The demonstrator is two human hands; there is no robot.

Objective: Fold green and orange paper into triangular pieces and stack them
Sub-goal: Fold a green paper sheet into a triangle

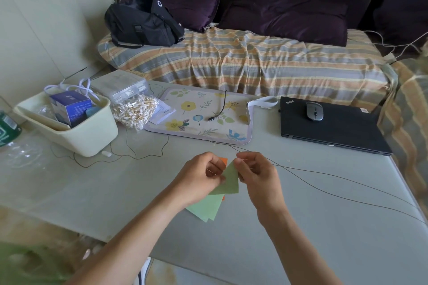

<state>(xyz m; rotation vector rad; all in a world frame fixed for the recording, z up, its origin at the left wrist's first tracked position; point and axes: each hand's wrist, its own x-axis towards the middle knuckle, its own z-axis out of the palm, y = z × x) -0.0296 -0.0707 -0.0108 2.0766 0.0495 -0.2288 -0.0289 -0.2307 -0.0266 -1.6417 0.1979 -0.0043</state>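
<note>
**Green sheet held up between both hands for folding**

A green paper sheet [228, 180] was held above the counter [301, 203], pinched along its left edge in the left hand [201, 177] and at its top corner in the right hand [253, 169], both grips closed on it, probably so that edges could be aligned in the air. Just below that sheet, more green sheets [205, 208] lay fanned on the counter, kept within reach. Orange paper [223, 160] showed just behind the held sheet; whether it was held could not be told.

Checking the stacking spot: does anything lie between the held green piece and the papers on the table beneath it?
Nothing visible does. Both hands, left hand and right hand, hold the green piece directly above the green papers.
</note>
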